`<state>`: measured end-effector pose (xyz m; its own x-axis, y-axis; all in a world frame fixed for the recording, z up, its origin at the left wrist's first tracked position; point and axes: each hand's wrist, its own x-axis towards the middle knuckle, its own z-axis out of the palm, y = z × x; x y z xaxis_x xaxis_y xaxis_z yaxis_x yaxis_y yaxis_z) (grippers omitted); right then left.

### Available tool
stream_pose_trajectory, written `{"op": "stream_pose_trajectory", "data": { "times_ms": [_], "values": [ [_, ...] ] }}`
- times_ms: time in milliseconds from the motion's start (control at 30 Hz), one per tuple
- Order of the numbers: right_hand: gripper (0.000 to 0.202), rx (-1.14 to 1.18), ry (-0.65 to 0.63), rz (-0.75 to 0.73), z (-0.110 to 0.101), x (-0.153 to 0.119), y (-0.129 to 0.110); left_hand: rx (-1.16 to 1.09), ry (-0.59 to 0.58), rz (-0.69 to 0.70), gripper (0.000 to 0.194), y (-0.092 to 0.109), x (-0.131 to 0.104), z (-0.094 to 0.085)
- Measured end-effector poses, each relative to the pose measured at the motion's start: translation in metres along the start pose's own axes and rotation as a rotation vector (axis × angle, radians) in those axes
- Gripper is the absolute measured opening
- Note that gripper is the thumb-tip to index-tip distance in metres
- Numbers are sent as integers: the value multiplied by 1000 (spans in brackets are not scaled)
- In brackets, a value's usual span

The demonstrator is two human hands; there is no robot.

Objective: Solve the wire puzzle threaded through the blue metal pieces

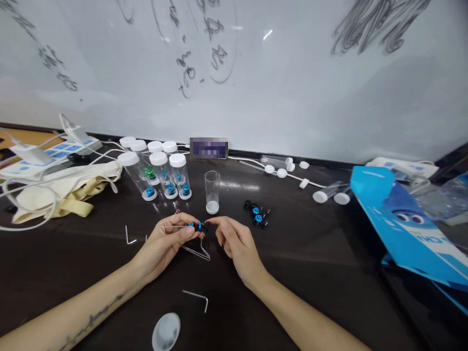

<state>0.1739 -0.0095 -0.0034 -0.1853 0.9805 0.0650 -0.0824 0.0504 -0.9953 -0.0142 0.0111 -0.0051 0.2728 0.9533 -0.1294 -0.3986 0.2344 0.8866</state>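
Two bare hands work a small blue and black part over a dark table.

The left hand (166, 243) pinches a thin wire tool (170, 225) carrying the blue and black part (197, 225). The right hand (234, 239) closes thumb and forefinger on the part's black end. Just behind stands an open clear tube (212, 191), with capped tubes (161, 173) to its left and loose blue and black parts (257, 214) to its right.

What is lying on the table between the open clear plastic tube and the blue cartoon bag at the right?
In the head view, a small pile of blue and black knobs lies between the open clear plastic tube and the blue cartoon bag, then bare dark table.
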Motion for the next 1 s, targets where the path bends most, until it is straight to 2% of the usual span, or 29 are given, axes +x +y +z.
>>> {"op": "stream_pose_trajectory", "data": {
  "times_ms": [1000],
  "values": [
    [42,-51,15,-12,0,0,0,-10,-1,3,14,1,0,1]
  ]
}}
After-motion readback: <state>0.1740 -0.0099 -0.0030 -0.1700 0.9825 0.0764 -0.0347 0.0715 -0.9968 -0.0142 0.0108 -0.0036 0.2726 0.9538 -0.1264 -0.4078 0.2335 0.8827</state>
